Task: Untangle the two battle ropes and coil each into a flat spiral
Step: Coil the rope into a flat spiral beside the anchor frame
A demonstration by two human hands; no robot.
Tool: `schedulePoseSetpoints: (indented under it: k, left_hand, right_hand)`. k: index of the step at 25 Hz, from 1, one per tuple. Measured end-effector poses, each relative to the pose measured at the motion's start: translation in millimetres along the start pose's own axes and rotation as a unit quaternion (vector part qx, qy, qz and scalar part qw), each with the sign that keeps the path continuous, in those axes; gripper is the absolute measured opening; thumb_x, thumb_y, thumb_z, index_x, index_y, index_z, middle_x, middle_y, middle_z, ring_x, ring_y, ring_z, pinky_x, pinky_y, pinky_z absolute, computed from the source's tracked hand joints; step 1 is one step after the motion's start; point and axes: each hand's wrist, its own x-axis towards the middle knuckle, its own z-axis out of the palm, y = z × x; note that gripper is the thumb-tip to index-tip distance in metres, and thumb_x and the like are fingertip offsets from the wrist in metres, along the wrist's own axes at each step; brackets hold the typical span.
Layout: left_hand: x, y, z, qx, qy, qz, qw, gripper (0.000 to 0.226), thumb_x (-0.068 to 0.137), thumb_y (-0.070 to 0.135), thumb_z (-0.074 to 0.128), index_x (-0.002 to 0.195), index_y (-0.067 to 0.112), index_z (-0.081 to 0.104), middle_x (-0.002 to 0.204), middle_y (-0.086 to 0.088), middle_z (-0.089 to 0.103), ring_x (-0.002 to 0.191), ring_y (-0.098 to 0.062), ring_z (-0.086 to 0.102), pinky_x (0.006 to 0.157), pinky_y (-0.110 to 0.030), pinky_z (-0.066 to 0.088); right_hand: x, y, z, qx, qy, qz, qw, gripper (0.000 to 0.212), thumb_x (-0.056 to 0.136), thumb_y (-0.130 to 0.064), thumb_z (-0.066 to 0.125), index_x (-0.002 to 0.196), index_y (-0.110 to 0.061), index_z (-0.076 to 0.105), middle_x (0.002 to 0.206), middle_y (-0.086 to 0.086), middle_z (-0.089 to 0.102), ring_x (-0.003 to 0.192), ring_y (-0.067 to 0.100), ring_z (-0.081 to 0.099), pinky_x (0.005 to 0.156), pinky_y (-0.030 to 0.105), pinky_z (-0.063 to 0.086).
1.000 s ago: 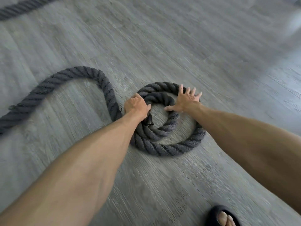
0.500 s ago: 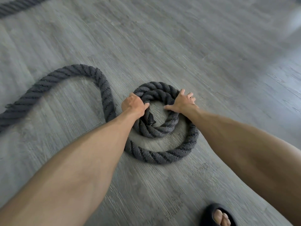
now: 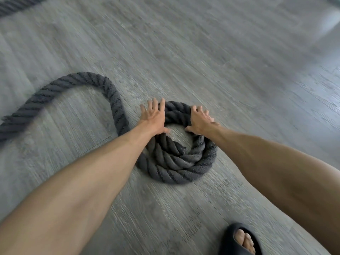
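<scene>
A thick dark grey battle rope lies on the floor, its end wound into a small flat coil (image 3: 176, 162) of about two turns. The free length (image 3: 77, 81) loops away to the left and leaves the frame. My left hand (image 3: 153, 116) lies flat with spread fingers on the coil's left far side. My right hand (image 3: 199, 120) presses on the coil's right far side, fingers spread over the rope. The rope's cut end (image 3: 181, 147) shows inside the coil. A piece of a second rope (image 3: 16, 6) crosses the top left corner.
The grey wood-plank floor (image 3: 239, 70) stretches all around. My foot in a black slide sandal (image 3: 241, 238) stands at the bottom right, near the coil.
My left hand has let go of the rope and now lies flat with fingers spread. The coil has been pushed tighter, its two turns now close together.
</scene>
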Motion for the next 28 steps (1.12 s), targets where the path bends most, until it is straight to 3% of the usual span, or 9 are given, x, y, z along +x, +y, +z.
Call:
schedulePoseSetpoints:
  k: [2,6,9,11,13,17,22,25,28]
  left_hand:
    - [3,2,3,-0.041,0.0,0.045,0.998,0.126,0.074,0.06,0.075,0.156,0.008,-0.005,0.16,-0.026,0.012,0.147,-0.042,0.015,0.117,-0.057,0.022]
    - [-8,11,17,-0.088,0.017,0.067,0.994,0.107,0.076,0.065,0.07,0.149,0.002,0.024,0.145,-0.019,0.042,0.133,-0.034,0.04,0.102,-0.045,0.045]
    - [-19,12,19,-0.054,0.066,0.03,0.996,0.09,0.081,0.068,0.062,0.134,-0.002,0.043,0.13,-0.017,0.053,0.118,-0.03,0.051,0.09,-0.038,0.048]
    - [-21,8,15,-0.048,0.045,-0.003,0.998,0.088,0.085,0.068,0.057,0.131,-0.006,0.045,0.125,-0.017,0.057,0.113,-0.029,0.057,0.088,-0.035,0.048]
    - [-24,2,15,-0.049,0.03,-0.049,0.997,0.089,0.089,0.065,0.053,0.135,-0.01,0.04,0.125,-0.017,0.059,0.113,-0.028,0.059,0.088,-0.033,0.048]
    - [-34,-11,12,-0.114,-0.032,-0.171,0.978,0.106,0.093,0.059,0.054,0.151,-0.01,-0.002,0.13,-0.015,0.06,0.113,-0.029,0.062,0.079,-0.036,0.047]
    - [-39,-22,11,-0.146,-0.105,-0.241,0.954,0.109,0.083,0.073,0.053,0.147,-0.006,0.013,0.12,-0.011,0.062,0.087,-0.027,0.068,0.064,-0.034,0.045]
    - [-34,-31,5,-0.11,-0.129,-0.234,0.957,0.107,0.079,0.083,0.044,0.147,0.002,0.03,0.139,-0.011,0.053,0.116,-0.03,0.061,0.085,-0.037,0.048]
    - [-28,-49,-14,-0.087,-0.051,-0.195,0.976,0.096,0.086,0.075,0.047,0.149,0.005,0.029,0.141,-0.017,0.048,0.127,-0.035,0.05,0.101,-0.045,0.042]
  right_hand:
    - [-2,4,1,-0.03,-0.002,-0.088,0.996,0.093,0.083,-0.039,0.079,0.154,-0.013,0.024,0.146,0.013,0.039,0.13,0.04,0.042,0.1,0.061,0.044]
    - [-8,7,6,-0.071,-0.003,-0.162,0.984,0.093,0.085,-0.037,0.075,0.156,-0.014,0.019,0.15,0.012,0.037,0.132,0.037,0.041,0.103,0.06,0.041]
    - [-17,6,15,-0.056,0.017,-0.055,0.997,0.097,0.085,-0.047,0.075,0.154,-0.008,0.019,0.151,0.018,0.032,0.137,0.039,0.035,0.104,0.063,0.04]
    - [-20,1,15,-0.045,0.002,0.035,0.998,0.107,0.084,-0.055,0.073,0.157,-0.008,0.01,0.156,0.022,0.022,0.143,0.043,0.026,0.106,0.069,0.035]
    - [-19,-1,12,-0.03,-0.016,0.086,0.996,0.114,0.086,-0.059,0.069,0.16,-0.011,-0.004,0.162,0.022,0.01,0.148,0.046,0.017,0.107,0.075,0.029]
    - [-14,-4,5,0.086,-0.037,0.2,0.975,0.122,0.082,-0.08,0.054,0.16,-0.015,-0.012,0.162,0.026,0.01,0.146,0.048,0.019,0.112,0.065,0.03]
    - [-4,-21,5,0.116,-0.069,0.225,0.965,0.14,0.07,-0.081,0.067,0.159,-0.014,-0.019,0.157,0.032,0.016,0.145,0.049,0.022,0.116,0.06,0.029]
    - [6,-21,2,0.106,-0.07,0.195,0.973,0.143,0.068,-0.073,0.076,0.159,-0.013,-0.015,0.158,0.033,0.016,0.144,0.051,0.023,0.115,0.061,0.027]
    - [14,-20,-2,0.049,-0.076,0.109,0.99,0.141,0.068,-0.072,0.076,0.16,-0.014,-0.013,0.158,0.033,0.017,0.143,0.052,0.025,0.114,0.062,0.03]
